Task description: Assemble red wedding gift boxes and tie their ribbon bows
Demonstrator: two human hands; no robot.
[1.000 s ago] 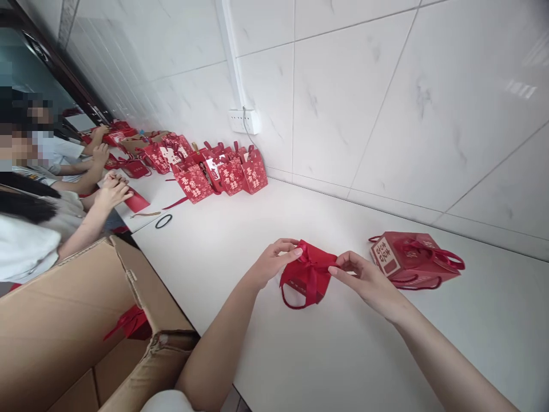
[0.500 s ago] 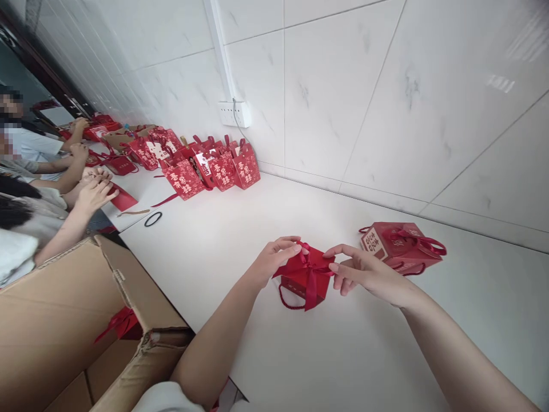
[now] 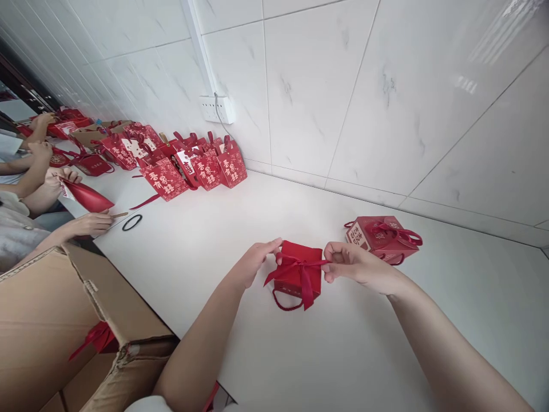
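A small red gift box (image 3: 300, 250) with a rope handle stands on the white table between my hands. Across its top runs a dark red ribbon (image 3: 307, 286) tied in a bow, its tails hanging over the near side. My left hand (image 3: 256, 264) pinches the bow's left loop at the box's upper left corner. On the other side, my right hand (image 3: 354, 264) has thumb and forefinger closed on the right loop, drawn out sideways. Behind my right hand lies another red gift box (image 3: 381, 233) with a ribbon bow and rope handles.
Several red printed boxes (image 3: 206, 170) stand along the tiled wall below a power strip (image 3: 217, 109). A black ring (image 3: 132, 222) lies at left. An open cardboard carton (image 3: 124, 292) holds a red box (image 3: 103, 337). Other people's hands (image 3: 92, 223) work at the far left.
My fingers have moved from the bow's middle and side to its two loops, which now stretch out sideways. The view has turned slightly right. A co-worker's hand has reached down to the table.
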